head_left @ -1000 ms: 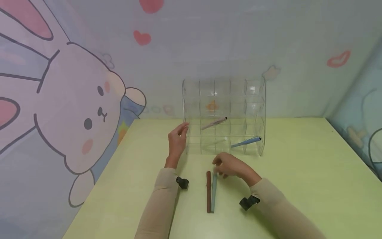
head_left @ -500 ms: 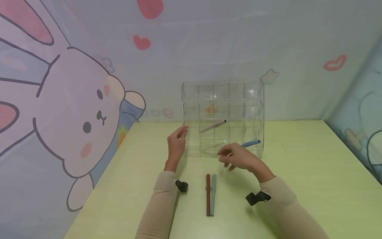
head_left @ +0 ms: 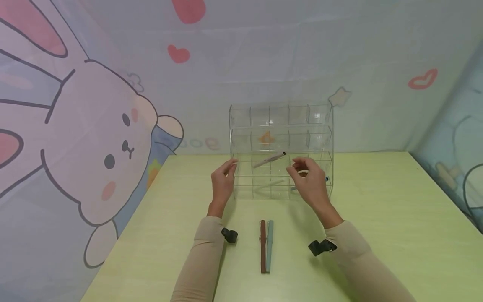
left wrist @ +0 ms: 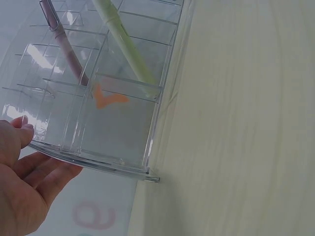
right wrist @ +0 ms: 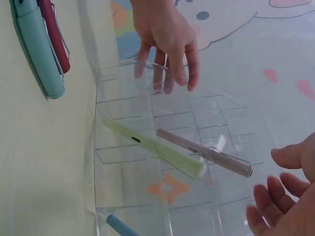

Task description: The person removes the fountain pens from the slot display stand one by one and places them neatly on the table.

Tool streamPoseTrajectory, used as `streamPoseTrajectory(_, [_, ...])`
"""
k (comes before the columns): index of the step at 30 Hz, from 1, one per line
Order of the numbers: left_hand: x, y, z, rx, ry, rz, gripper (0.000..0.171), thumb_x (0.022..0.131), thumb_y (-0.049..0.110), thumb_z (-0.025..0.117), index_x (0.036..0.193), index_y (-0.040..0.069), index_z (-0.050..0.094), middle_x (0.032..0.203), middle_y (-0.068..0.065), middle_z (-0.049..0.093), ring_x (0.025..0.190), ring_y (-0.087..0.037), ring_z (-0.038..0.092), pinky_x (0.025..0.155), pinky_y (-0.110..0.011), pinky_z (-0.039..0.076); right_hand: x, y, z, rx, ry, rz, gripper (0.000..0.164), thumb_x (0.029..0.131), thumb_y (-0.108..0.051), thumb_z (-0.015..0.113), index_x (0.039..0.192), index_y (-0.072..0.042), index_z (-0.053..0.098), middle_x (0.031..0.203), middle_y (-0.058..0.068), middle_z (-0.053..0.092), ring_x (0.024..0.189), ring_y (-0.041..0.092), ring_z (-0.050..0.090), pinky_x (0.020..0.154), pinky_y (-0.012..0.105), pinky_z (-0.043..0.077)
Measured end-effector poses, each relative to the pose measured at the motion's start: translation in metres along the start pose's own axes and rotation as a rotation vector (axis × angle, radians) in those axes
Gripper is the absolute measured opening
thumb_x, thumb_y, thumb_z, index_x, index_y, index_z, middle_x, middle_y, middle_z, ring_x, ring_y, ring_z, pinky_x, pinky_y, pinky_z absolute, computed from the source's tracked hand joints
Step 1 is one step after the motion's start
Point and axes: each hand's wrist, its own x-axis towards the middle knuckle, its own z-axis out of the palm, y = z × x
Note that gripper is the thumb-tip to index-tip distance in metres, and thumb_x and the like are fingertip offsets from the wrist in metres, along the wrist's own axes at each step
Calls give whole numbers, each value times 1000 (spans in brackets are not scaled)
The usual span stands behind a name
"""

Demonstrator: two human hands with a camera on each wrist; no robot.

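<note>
In the head view my left hand point(head_left: 222, 184) holds the left side of a clear acrylic rack point(head_left: 269, 117); in the left wrist view its thumb and fingers lie either side of the panel edge. My right hand point(head_left: 312, 184) hovers before the rack's right half, fingers loosely bent and nothing between them. A pale pink pen point(head_left: 268, 160) slants across the rack. Below it lies a light green pen point(right wrist: 157, 147). Behind my right hand a blue pen point(head_left: 327, 179) is mostly hidden. On the table, a dark red pen point(head_left: 263, 247) and a teal pen point(head_left: 269, 247) lie side by side.
The yellow-green table point(head_left: 381, 209) extends to both sides of the rack. Behind it hangs a pale cloth backdrop point(head_left: 377, 46) with a printed rabbit point(head_left: 94, 138). A black wrist camera point(head_left: 322, 247) sits on my right sleeve, another on the left.
My right hand has moved from beside the two table pens forward and right to the rack's front, now covering most of the blue pen. The left hand keeps its place.
</note>
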Motion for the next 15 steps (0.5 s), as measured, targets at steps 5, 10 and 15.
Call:
streamPoseTrajectory(5, [1, -1, 0, 2, 4, 2, 20, 101, 11, 62, 115, 7, 75, 113, -16, 72, 100, -29, 71, 91, -48, 53, 3, 5, 7, -1, 40, -17, 46, 93, -11, 73, 133, 4, 55, 120, 20, 60, 110, 33, 62, 99, 48, 45])
streamPoseTrajectory(10, [1, -1, 0, 2, 2, 16, 21, 101, 12, 62, 116, 3, 74, 112, -17, 72, 99, -30, 71, 90, -49, 53, 8, 10, 14, 17, 40, -18, 59, 93, -13, 73, 143, 4, 46, 130, 20, 56, 118, 34, 60, 102, 50, 43])
streamPoseTrajectory(15, [0, -2, 0, 6, 8, 15, 21, 101, 12, 63, 116, 3, 74, 111, -16, 73, 97, -30, 71, 89, -50, 54, 15, 12, 21, -2, 15, -28, 61, 94, -14, 73, 146, 2, 45, 135, 22, 56, 122, 36, 57, 102, 52, 43])
